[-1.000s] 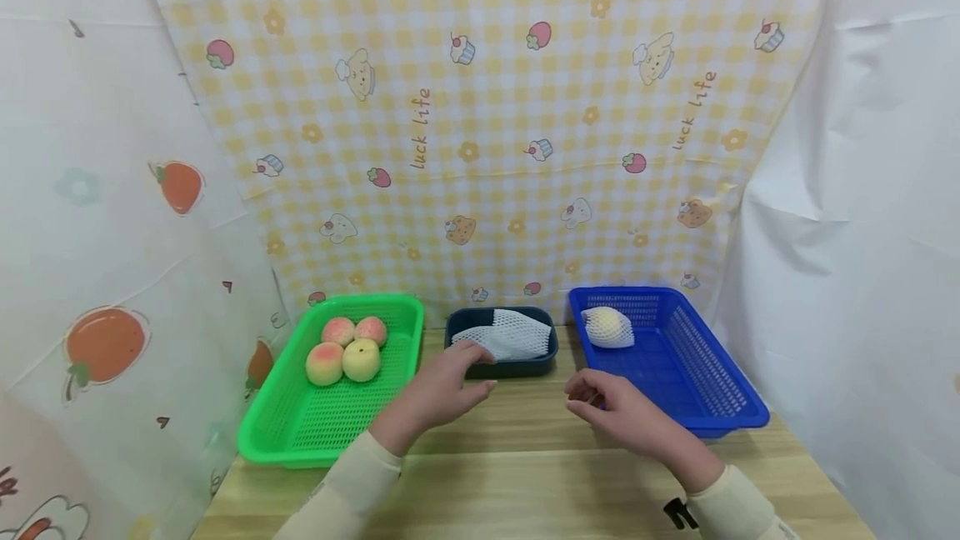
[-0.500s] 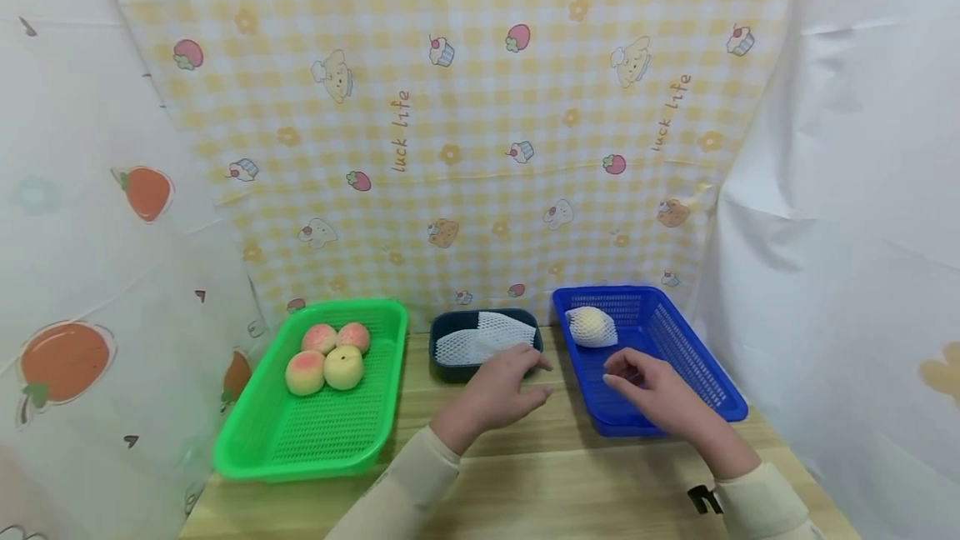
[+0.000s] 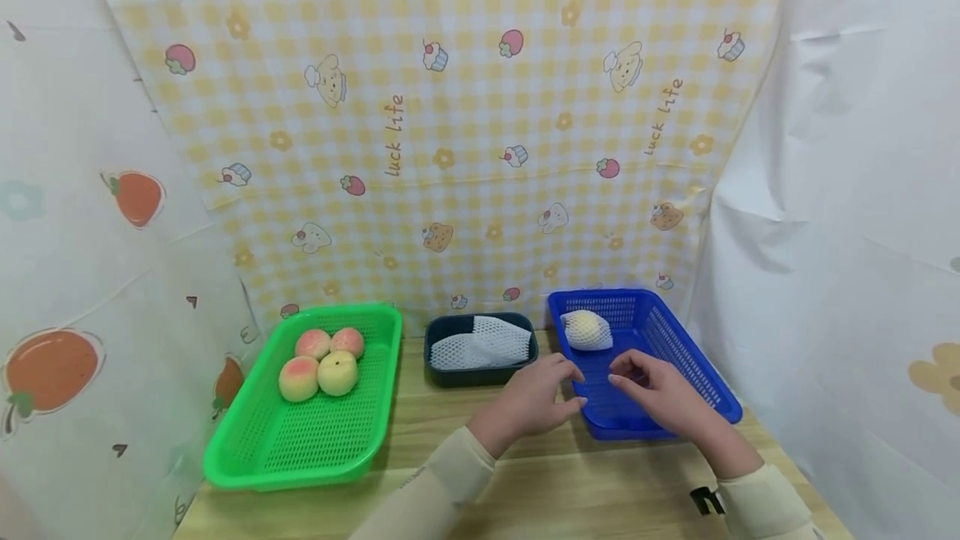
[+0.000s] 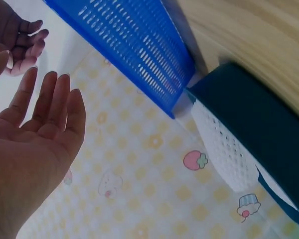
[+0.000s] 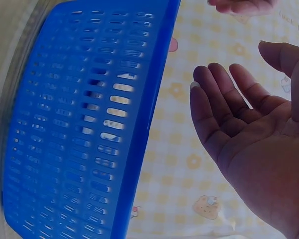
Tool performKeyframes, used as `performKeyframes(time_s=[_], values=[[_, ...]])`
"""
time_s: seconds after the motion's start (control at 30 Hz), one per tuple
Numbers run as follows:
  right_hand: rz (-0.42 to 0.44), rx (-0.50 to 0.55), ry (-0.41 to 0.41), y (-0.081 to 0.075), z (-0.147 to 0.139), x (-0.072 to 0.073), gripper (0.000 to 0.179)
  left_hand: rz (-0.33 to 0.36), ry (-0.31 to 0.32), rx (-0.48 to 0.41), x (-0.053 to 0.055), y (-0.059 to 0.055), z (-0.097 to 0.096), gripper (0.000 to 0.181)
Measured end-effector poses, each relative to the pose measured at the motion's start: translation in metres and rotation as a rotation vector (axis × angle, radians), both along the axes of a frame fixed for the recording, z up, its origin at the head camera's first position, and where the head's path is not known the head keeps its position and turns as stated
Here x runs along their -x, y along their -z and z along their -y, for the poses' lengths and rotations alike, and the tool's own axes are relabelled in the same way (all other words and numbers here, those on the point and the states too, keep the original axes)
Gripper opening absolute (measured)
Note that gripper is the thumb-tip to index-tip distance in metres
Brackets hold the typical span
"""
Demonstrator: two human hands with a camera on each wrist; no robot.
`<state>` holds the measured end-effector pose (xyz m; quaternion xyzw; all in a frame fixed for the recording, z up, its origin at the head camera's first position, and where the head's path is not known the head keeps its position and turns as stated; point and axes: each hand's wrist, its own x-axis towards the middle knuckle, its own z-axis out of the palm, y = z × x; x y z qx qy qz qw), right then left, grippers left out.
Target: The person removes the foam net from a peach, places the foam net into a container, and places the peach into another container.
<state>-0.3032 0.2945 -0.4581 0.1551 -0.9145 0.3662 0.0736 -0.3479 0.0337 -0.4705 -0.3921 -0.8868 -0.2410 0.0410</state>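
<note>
My left hand is over the table near the front left corner of the blue basket, holding nothing. Its fingers are loosely bent in the left wrist view. Facing it across a small gap is my right hand, above the front part of that basket, also holding nothing. At the back left of the basket lies a pale round fruit in a white foam net. Between the baskets, a dark box contains white foam nets, partly overlapping.
A green basket stands on the left with several peaches clustered toward its back. Behind everything hangs a yellow checked cloth. White sheets flank the wooden table.
My left hand has moved right, from the dark box toward the blue basket. My right hand has shifted slightly over that basket. The head view has swung a little to the right.
</note>
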Motion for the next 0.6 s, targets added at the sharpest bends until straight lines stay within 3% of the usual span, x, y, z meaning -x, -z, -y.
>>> performKeyframes(time_s=[0.2,0.37,0.6], values=[[0.026,-0.011,0.012,0.001,-0.001,0.001,0.02,-0.004,-0.042,0.014,-0.002,0.012,-0.013,0.047],[-0.004,-0.037,0.025,0.002,-0.002,0.006,0.018,0.003,-0.088,0.084,-0.007,0.026,-0.027,0.069],[0.003,-0.03,-0.005,0.005,-0.001,0.014,0.023,-0.036,-0.14,0.18,-0.01,0.04,-0.042,0.083]])
